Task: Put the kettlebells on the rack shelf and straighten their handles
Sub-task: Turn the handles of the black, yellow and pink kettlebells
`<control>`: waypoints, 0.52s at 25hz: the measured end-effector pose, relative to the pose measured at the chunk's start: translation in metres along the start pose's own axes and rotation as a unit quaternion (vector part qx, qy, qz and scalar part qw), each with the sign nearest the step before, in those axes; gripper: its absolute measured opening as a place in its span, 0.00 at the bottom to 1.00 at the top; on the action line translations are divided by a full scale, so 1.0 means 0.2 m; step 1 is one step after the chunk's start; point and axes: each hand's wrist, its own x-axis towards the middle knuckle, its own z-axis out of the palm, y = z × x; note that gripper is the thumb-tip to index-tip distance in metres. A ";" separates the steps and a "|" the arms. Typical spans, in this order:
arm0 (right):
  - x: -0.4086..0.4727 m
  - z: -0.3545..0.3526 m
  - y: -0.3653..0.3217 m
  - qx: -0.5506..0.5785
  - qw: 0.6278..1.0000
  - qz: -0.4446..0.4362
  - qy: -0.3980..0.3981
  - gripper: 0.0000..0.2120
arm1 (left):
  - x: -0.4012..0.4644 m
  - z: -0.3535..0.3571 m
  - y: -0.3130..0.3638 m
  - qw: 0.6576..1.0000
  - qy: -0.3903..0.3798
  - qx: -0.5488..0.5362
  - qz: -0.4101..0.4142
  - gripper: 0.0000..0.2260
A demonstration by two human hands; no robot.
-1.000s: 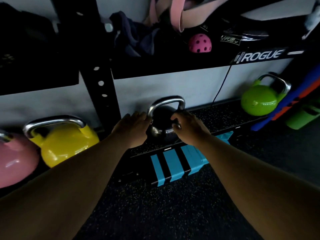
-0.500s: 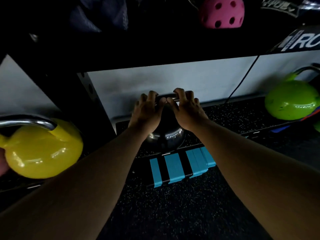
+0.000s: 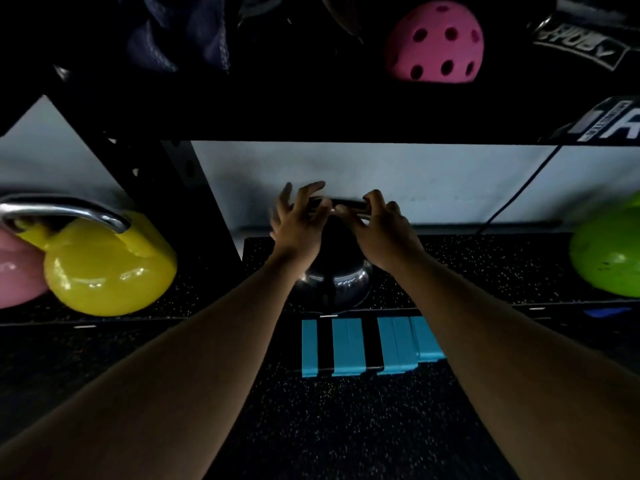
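Note:
A shiny black kettlebell (image 3: 332,282) stands upright on the speckled black rack shelf (image 3: 485,268), at the centre of the head view. Its steel handle (image 3: 348,204) runs left to right along the white back wall. My right hand (image 3: 381,230) has its fingertips curled on the right part of the handle. My left hand (image 3: 298,223) is blurred at the handle's left end, with its fingers spread and lifted. A yellow kettlebell (image 3: 104,271) and a pink one (image 3: 17,268) sit touching in the left bay. A green kettlebell (image 3: 609,251) stands at the far right of the shelf.
A black rack upright (image 3: 180,188) separates the left bay from the middle one. The upper shelf, close overhead, holds a pink perforated ball (image 3: 434,43) and dark cloth. A blue-and-black striped block (image 3: 363,344) lies on the floor against the shelf's front edge. A black cable (image 3: 519,188) hangs on the wall.
Both hands went from the kettlebell's body up to its handle. My left hand's fingers have since come off the handle and spread. The view has moved closer and lower.

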 end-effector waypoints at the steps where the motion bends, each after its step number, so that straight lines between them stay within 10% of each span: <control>1: -0.01 -0.01 0.01 -0.009 1.000 0.008 0.012 0.35 | 0.01 0.00 0.00 1.000 -0.014 -0.017 -0.004 0.22; 5: 0.03 -0.08 0.05 0.042 0.997 0.029 -0.050 0.38 | -0.07 0.12 0.00 0.985 0.025 -0.133 -0.103 0.36; 9: -0.05 0.09 -0.04 0.181 0.980 0.056 0.058 0.23 | 0.02 0.06 -0.03 0.969 0.013 -0.235 -0.071 0.34; 13: -0.06 0.00 0.01 0.269 0.960 0.073 -0.020 0.20 | 0.01 0.10 -0.07 0.973 0.017 -0.210 -0.099 0.33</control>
